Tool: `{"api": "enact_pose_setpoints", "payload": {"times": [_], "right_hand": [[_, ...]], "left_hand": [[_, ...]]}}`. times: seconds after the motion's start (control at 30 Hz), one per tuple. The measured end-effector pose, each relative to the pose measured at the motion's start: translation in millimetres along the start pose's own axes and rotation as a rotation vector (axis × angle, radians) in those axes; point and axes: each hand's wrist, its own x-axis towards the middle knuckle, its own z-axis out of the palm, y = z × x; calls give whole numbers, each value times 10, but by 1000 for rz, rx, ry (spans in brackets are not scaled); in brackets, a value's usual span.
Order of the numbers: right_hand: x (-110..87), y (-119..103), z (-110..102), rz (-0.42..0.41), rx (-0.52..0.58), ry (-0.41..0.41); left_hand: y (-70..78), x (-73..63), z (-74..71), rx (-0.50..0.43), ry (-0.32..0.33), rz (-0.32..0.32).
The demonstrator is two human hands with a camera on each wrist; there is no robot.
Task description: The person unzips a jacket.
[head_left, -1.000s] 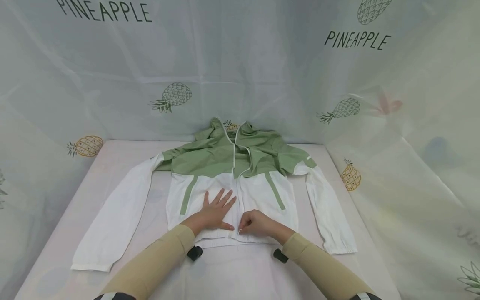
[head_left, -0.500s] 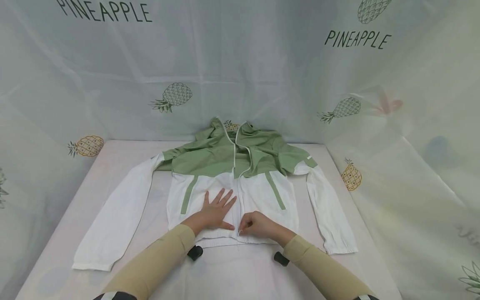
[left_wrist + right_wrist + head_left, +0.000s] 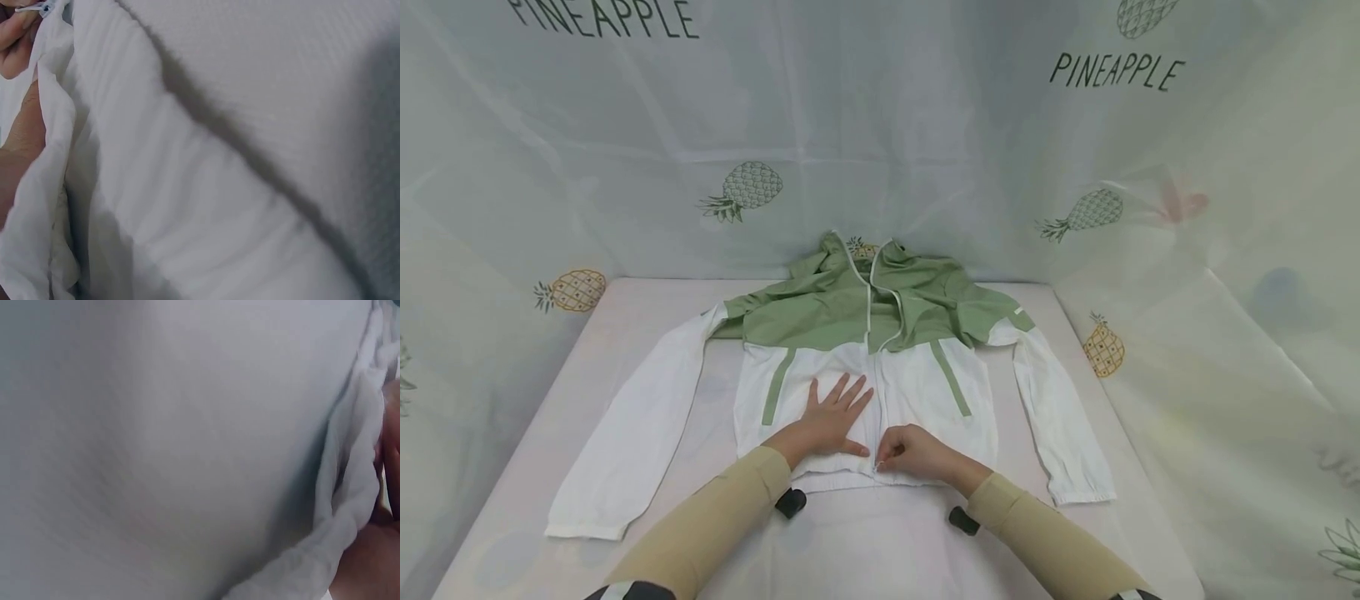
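A zip-up jacket [image 3: 808, 321], green at the top and white below, lies front up with its sleeves spread. My left hand [image 3: 832, 423] rests flat on the white front, fingers spread, beside the zipper. Low on the zipper [image 3: 878, 392], close to the hem, my right hand [image 3: 917, 452] pinches the zipper pull [image 3: 45, 9] between thumb and curled fingers. From the collar down to the top of the white part, the two green front edges stand apart. White fabric partly covers both hands in the wrist views.
The jacket lies on a pale cloth-covered table [image 3: 865, 550]. Pineapple-printed curtains [image 3: 917, 133] hang behind and along both sides. White sleeves [image 3: 640, 417] stretch out left and right of the body. Black wrist cameras [image 3: 791, 503] sit below the forearms.
My right hand has shifted slightly down toward the hem with the zipper pull. The left hand stays in place on the jacket, and the head view has tilted a little.
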Motion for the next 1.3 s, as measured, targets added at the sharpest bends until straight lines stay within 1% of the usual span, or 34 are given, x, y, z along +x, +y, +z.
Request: {"api": "enact_pose_setpoints", "payload": {"times": [0.23,0.43,0.53,0.57,0.63,0.73,0.8,0.87,0.9,1.03,1.17,1.23,1.3], "right_hand": [[-86,-54,87,55,-18,98],[-117,-63,143,51,-12,157],[-130,-58,155,23,-7,183],[-135,-59,156,15,-4,190],[-144,-63,154,2,1,201],[-159,-67,149,-7,4,210],[-170,-65,148,-6,3,210],[-182,-63,147,-13,1,210],[-188,-61,150,-14,0,211],[-219,-55,165,6,-9,208],[-272,-63,194,43,5,196],[-300,-61,216,55,40,182],[-320,-59,233,62,91,163]], "left_hand": [[-2,-19,44,-8,66,19],[44,-41,39,-39,100,33],[69,-54,44,-54,140,58],[74,-56,46,-55,156,76],[84,-57,48,-64,211,144],[94,-44,41,-69,300,302],[95,-33,36,-58,332,395],[98,-24,28,-56,328,445],[100,-21,25,-58,316,453],[124,-28,6,-84,237,440],[161,-47,-13,-73,178,425],[175,-58,-27,-80,159,429],[180,-68,-41,-113,148,436]]}}
